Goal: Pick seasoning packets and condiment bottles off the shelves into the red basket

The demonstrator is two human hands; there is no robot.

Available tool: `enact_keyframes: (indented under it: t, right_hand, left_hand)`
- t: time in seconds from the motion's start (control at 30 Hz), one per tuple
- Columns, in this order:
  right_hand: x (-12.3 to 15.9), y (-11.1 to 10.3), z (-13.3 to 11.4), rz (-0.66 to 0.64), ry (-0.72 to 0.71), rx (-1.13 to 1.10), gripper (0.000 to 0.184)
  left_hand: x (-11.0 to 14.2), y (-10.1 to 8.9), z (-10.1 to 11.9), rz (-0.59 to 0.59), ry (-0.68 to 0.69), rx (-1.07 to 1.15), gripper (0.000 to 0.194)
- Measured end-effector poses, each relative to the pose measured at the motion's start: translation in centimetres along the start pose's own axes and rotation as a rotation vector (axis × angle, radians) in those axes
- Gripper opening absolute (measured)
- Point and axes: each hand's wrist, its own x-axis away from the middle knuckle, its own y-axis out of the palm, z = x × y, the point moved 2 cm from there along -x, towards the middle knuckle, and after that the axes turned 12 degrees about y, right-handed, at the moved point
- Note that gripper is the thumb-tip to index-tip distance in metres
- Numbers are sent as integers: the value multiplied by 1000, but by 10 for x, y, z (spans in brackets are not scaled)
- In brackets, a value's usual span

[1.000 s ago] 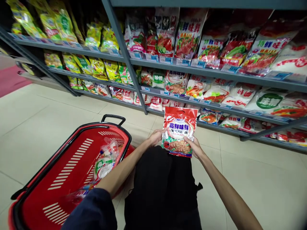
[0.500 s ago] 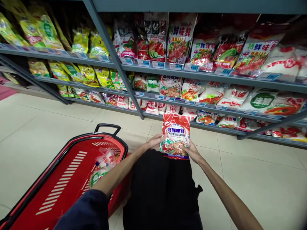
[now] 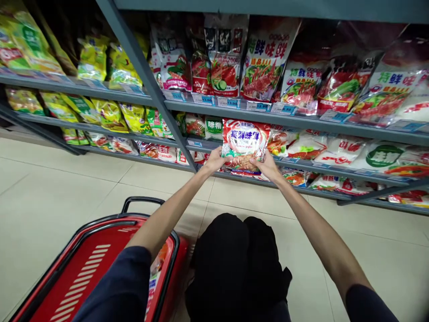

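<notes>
Both my hands hold a red and white seasoning packet (image 3: 246,143) upright, its printed front facing me, with a picture of food along the bottom. My left hand (image 3: 216,160) grips its left edge, thumb across the front. On the lower right side, my right hand (image 3: 265,164) pinches it with the thumb on the front. The packet is at the middle shelf (image 3: 208,144), in front of the bags there; I cannot tell whether it touches the shelf. The fingers behind the packet are hidden.
A red shopping basket (image 3: 85,268) with a black handle (image 3: 140,202) stands on the tiled floor at my left, packets partly visible inside. Yellow bags (image 3: 94,58) fill the left shelves. Large clear-topped bags (image 3: 264,62) stand on the upper shelf. A slanted metal post (image 3: 147,76) divides the rack.
My hands have moved forward and up with the packet, from above my knees to the middle shelf. The view has come closer to the rack, and my left arm covers more of the basket.
</notes>
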Motion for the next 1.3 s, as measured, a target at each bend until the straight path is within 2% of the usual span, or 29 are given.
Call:
enact_keyframes:
  t: [0.07, 0.17, 0.27, 0.43, 0.53, 0.67, 0.8, 0.93, 1.03, 1.13, 1.3]
  right_hand:
    - [-33, 1, -14, 62, -69, 72, 74]
    - [-63, 1, -25, 139, -120, 184, 70]
    - [-80, 0, -31, 206, -137, 298, 64]
    - [-102, -9, -38, 360, -20, 522, 46]
    - [-110, -12, -37, 373, -87, 581, 45]
    - [-114, -14, -20, 379, -170, 642, 51]
    - [-110, -12, 5, 344, -224, 661, 61]
    - [-99, -4, 17, 415, -293, 678, 86]
    - [-93, 4, 17, 419, -277, 681, 97]
    - [-94, 6, 14, 389, -220, 667, 94]
    - [-105, 1, 6, 342, -165, 722, 78]
  left_hand:
    - [-36, -3, 5, 28, 64, -22, 53]
    - [-71, -5, 2, 36, 138, -17, 56]
    - [-89, -4, -2, 58, 191, -37, 57]
    - [-115, -1, -1, 92, 234, -86, 49]
    - [-128, -1, -2, 62, 264, -82, 54]
    - [-130, -5, -13, -9, 370, -154, 53]
    - [-116, -10, -29, -22, 479, -430, 46]
    - [-103, -9, -39, 1, 496, -554, 45]
    - [-101, -11, -42, 0, 493, -577, 52]
    - [-104, -16, -43, -63, 500, -599, 60]
    - [-116, -21, -43, -106, 475, -696, 53]
